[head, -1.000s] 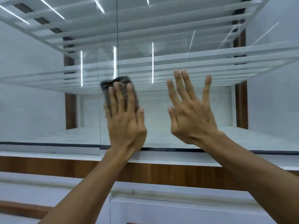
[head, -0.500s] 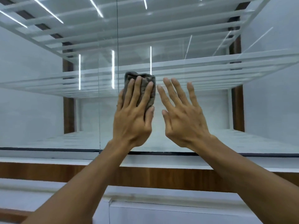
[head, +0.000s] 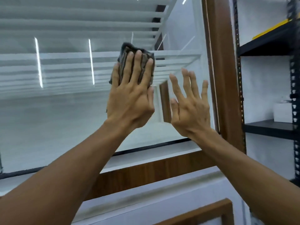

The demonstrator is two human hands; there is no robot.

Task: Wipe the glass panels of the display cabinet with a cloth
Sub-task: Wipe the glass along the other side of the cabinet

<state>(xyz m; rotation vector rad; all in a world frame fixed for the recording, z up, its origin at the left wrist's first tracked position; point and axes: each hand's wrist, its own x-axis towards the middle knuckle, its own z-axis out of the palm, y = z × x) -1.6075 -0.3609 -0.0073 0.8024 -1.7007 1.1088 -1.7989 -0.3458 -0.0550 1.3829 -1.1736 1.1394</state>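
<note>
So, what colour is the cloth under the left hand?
The folded cloth is dark grey-brown; head view.

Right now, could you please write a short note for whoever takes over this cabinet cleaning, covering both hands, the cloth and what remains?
Left hand presses the cloth flat on the glass panel, fingers straight, no grip.
Right hand is open, fingers spread, beside it near the wooden frame; contact with the glass cannot be told.
Done: the cloth is on the glass, at the panel's right part.
Left: how much is wiped does not show; likely the remaining glass.
</note>
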